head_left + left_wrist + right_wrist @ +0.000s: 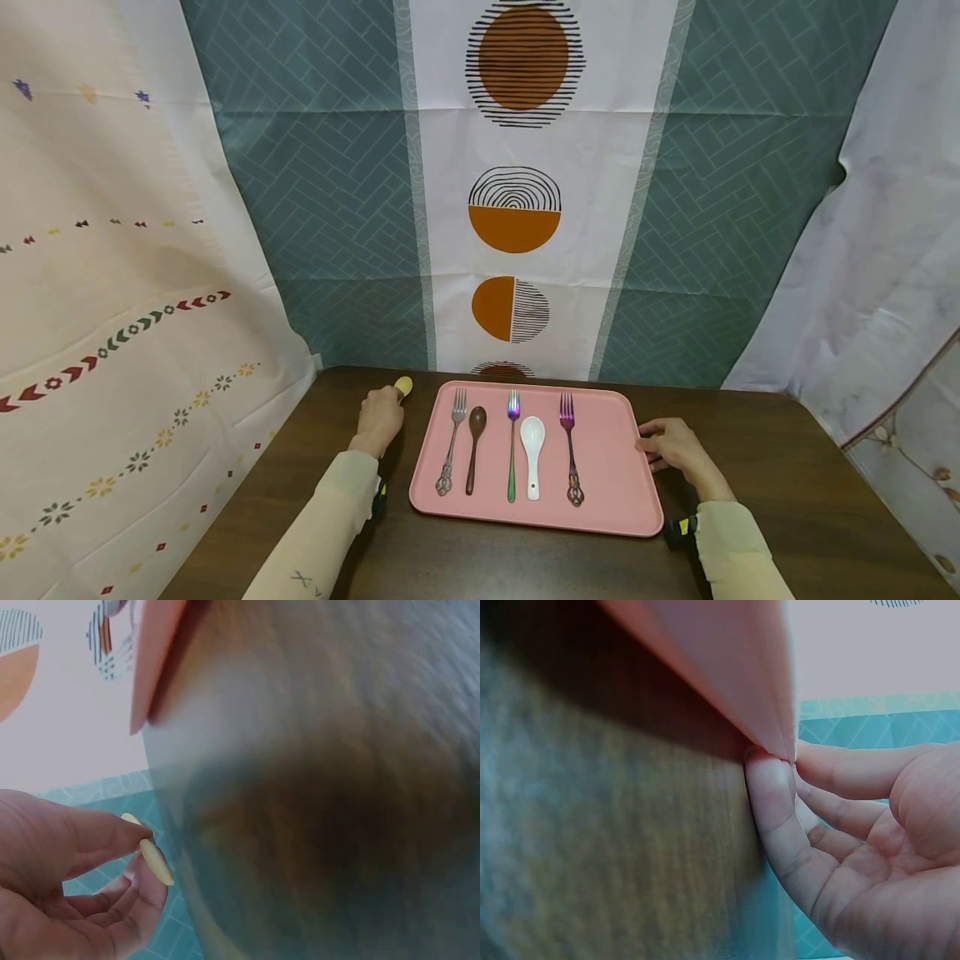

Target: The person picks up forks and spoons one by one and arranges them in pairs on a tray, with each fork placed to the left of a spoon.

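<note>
At the tray's left, my left hand [378,421] pinches a small yellow spoon [403,386]. The left wrist view shows pale yellow parts of the spoon [156,862] between thumb and fingers; the rest is hidden by the hand. My right hand [673,448] grips the right rim of a pink tray [615,467], with the rim between thumb and fingers in the right wrist view. On the tray, left to right, lie a silver fork [452,442], a brown spoon [476,433], a rainbow-coloured fork [513,433], a white spoon [532,442] and a purple fork [570,446].
The tray lies on a dark brown wooden table [480,558]. Behind the table hangs a green and white patterned cloth [337,208]. Pale cloths hang along the left side [112,250] and the right side [885,275].
</note>
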`<move>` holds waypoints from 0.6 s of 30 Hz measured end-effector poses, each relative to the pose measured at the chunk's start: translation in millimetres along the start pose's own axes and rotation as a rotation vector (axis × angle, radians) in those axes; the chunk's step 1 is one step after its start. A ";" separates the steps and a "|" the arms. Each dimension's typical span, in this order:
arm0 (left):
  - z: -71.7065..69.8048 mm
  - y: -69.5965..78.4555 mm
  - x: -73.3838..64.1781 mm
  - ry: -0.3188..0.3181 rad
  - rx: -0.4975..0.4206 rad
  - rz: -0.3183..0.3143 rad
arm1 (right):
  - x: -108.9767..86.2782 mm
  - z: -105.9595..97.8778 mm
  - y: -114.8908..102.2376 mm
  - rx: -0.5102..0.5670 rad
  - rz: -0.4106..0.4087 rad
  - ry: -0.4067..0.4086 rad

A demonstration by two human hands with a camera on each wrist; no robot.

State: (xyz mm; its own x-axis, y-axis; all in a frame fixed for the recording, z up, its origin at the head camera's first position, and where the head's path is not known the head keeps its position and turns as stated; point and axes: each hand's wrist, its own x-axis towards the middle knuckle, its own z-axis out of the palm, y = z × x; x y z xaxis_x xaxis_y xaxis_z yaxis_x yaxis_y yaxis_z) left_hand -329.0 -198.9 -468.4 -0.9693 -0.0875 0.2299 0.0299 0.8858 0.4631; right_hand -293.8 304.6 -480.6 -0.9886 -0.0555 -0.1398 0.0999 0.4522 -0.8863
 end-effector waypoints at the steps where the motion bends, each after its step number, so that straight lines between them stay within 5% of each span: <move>1: -0.6 2.1 0.2 0.000 -0.003 -0.002 | 0.1 0.0 0.2 -0.001 -0.001 0.001; 18: -8.3 45.9 0.8 -0.064 -0.094 -0.046 | 0.9 -0.1 1.1 -0.003 0.004 0.001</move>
State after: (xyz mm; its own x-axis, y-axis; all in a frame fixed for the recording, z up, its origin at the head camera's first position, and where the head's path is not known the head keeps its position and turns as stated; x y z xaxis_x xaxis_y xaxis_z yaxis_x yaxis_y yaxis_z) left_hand -326.5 -162.0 -439.8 -0.9836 -0.0950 0.1530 0.0052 0.8345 0.5509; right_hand -294.6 305.1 -481.6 -0.9883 -0.0531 -0.1430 0.1035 0.4548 -0.8846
